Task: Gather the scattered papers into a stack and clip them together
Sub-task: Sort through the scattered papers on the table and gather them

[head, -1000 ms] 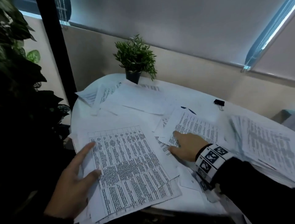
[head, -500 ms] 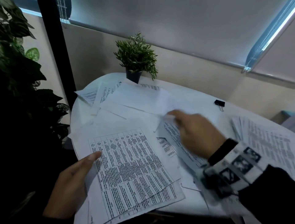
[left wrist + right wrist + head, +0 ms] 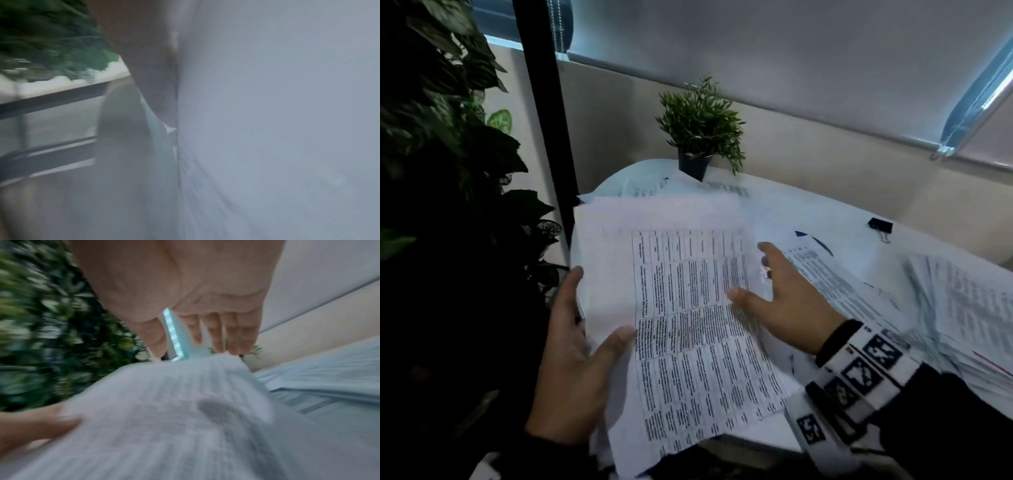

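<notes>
In the head view my left hand (image 3: 594, 318) grips a stack of printed papers (image 3: 688, 308) by its left edge, thumb on top, and holds it tilted up off the white round table (image 3: 835, 212). My right hand (image 3: 756, 277) is open with its fingers spread, thumb touching the stack's right edge. The blurred right wrist view shows the right hand's straight fingers (image 3: 213, 335) over the stack (image 3: 164, 410). More printed sheets (image 3: 835, 284) lie just beyond the right hand, and another loose pile (image 3: 969, 308) sits at the right. A black binder clip (image 3: 880, 226) lies at the back right.
A small potted plant (image 3: 698, 130) stands at the table's far edge, with more sheets (image 3: 647, 188) lying beside it. Large dark leafy plants (image 3: 448, 154) and a black post (image 3: 544, 120) border the left side. A wall and blind run behind.
My left hand has lifted the stack off the table and tilted it up. My right hand left the middle sheets and moved left to the stack's right edge.
</notes>
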Demonstrator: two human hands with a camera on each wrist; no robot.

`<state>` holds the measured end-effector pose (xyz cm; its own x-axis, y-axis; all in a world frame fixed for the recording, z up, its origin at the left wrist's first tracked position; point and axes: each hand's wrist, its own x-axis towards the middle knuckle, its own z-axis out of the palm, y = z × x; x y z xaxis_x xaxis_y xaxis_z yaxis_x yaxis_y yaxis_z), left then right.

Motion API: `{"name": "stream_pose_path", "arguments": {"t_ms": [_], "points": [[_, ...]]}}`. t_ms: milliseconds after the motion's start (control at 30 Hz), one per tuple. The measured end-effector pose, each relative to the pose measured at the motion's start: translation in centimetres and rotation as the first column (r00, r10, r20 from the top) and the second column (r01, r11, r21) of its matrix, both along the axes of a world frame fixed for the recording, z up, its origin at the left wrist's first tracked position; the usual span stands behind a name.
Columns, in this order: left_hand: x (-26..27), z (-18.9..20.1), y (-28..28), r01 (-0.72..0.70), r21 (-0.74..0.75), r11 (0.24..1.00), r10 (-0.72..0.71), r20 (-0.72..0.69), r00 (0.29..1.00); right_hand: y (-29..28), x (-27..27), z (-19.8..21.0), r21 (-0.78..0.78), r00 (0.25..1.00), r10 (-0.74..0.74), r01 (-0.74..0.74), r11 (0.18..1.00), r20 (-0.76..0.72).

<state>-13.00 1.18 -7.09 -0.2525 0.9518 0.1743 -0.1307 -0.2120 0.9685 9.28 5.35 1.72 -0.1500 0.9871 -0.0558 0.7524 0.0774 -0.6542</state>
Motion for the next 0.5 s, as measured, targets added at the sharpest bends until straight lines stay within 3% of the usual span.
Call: {"name": "stream_pose_path", "arguments": {"t_ms": [33, 100, 167, 300, 500], "points": [[0.0, 0.4, -0.1, -0.029, 0.063, 0.998, 0.029, -0.013, 0.999, 0.2, 0.5, -0.1, -0.056, 0.984, -0.008, -0.002, 0.998, -0.175], [0.0, 1.3, -0.3, -0.126, 0.180, 0.976, 0.135, -0.044, 0.990, 0.2, 0.9, -0.6, -0.130, 0.873, -0.008, -0.063, 0.989, -0.487], [0.4, 2.6, -0.9, -0.164, 0.310, 0.936, 0.189, -0.053, 0.981, -0.2, 0.6, -0.4, -0.072, 0.757, -0.013, -0.045, 0.996, -0.653], [1.0, 4.2, -1.6, -0.126, 0.427, 0.895, 0.174, -0.074, 0.982, -0.5, 0.3, -0.4, 0.010, 0.655, 0.004, 0.005, 1.000, -0.755], [0.7, 1.7, -0.8, -0.044, 0.178, 0.983, 0.089, -0.255, 0.963, -1.0, 0.6, -3.9, -0.150, 0.789, -0.103, 0.014, 0.989, -0.606]]}}
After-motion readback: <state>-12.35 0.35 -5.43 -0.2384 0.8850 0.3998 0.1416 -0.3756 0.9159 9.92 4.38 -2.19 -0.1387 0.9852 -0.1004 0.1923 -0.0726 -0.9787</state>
